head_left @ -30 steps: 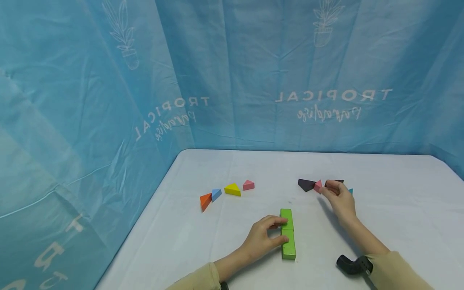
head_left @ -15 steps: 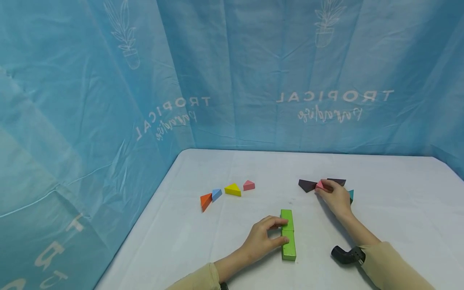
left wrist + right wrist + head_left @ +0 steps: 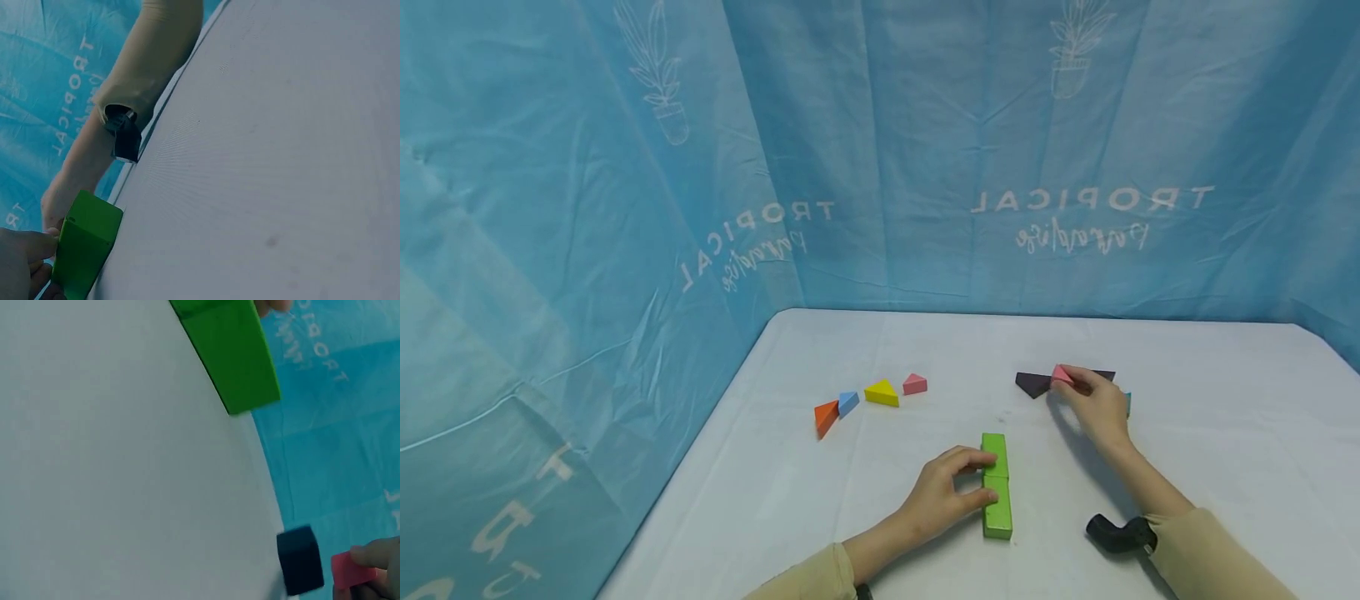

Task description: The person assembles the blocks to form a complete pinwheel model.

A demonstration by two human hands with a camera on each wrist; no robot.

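Note:
Two green blocks [image 3: 996, 507] lie end to end at the front middle of the table. My left hand [image 3: 942, 492] rests against their left side, its thumb on the near block and its fingertips on the far one; in the left wrist view the fingers [image 3: 37, 247] touch the green side. My right hand [image 3: 1097, 408] pinches a small pink triangular block [image 3: 1061, 374] between thumb and fingers, over the right end of a dark block [image 3: 1032, 384]. In the right wrist view the pink block [image 3: 351, 570] shows at the fingertips, beside the dark block [image 3: 300, 560].
Behind the right hand lie another dark block [image 3: 1106, 376] and a teal piece [image 3: 1128, 404], both partly hidden. To the left are orange [image 3: 825, 417], blue [image 3: 847, 403], yellow [image 3: 882, 393] and pink [image 3: 914, 384] blocks. A blue curtain [image 3: 887, 167] hangs around the white table [image 3: 760, 492].
My right hand has reached slightly left, taken the pink triangular block between its fingers and raised it a little. My left hand stays at the green blocks.

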